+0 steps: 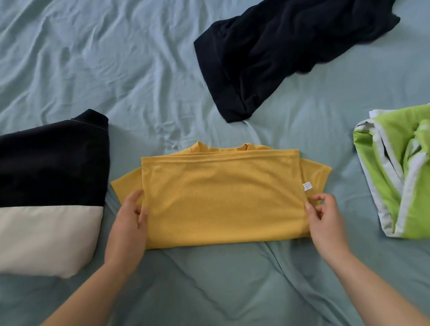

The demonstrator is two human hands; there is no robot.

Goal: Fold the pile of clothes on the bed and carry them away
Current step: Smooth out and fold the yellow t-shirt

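Note:
A yellow ribbed T-shirt point(221, 195) lies on the bed in front of me, its lower half folded up over the chest, with the collar and both short sleeves sticking out. My left hand point(131, 218) pinches the shirt's left edge, thumb on top. My right hand point(322, 213) pinches the right edge just below a small white label. A dark navy garment point(299, 38) lies crumpled at the upper right. A folded black and cream garment point(41, 194) sits at the left.
A green garment with white trim point(415, 172) lies bunched at the right edge. The wrinkled pale blue-green bed sheet point(72, 58) spreads across the whole view.

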